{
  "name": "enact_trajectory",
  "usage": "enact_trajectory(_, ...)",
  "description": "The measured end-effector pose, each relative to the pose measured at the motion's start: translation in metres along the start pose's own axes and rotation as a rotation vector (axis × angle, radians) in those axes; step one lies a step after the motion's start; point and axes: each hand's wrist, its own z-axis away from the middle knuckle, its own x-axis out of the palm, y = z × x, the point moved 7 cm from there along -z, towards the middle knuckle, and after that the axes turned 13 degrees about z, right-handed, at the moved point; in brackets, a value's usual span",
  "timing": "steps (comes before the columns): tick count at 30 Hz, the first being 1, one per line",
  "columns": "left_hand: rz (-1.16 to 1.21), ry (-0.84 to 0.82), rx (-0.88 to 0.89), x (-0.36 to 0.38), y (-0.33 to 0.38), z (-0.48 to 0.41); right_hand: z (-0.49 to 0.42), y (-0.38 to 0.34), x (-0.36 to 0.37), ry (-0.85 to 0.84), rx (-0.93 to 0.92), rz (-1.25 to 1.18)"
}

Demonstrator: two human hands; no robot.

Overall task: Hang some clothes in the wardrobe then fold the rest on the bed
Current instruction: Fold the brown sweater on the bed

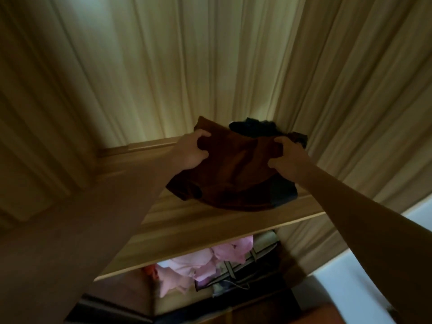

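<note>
Dim, warm light glows through the curtain [163,66]. Clothes [233,174] on the shelf [187,230] look near-black in shadow. Motion blur throughout, edges bowed.

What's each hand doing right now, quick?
Left hand: closed, gripping the brown garment.
Right hand: closed, gripping the same brown garment.

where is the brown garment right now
In the head view's centre, the brown garment is gripped by the left hand and right hand, over the wooden shelf.
</note>
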Motion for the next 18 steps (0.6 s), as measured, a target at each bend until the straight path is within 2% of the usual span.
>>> enact_trajectory(4,-0.158,-0.078,0.054,0.020,0.024,-0.078,-0.031,0.025,-0.013,0.087,0.096,-0.093)
enact_trajectory(10,-0.368,-0.178,0.118,0.057,0.048,-0.187,-0.072,0.060,-0.001,0.153,0.235,-0.380)
enact_trajectory(14,-0.442,-0.260,0.172,0.087,0.059,-0.249,-0.090,0.073,-0.005,0.295,0.257,-0.356)
enact_trajectory(18,-0.464,-0.316,0.220,0.113,0.073,-0.299,-0.098,0.086,-0.016,0.354,0.228,-0.298)
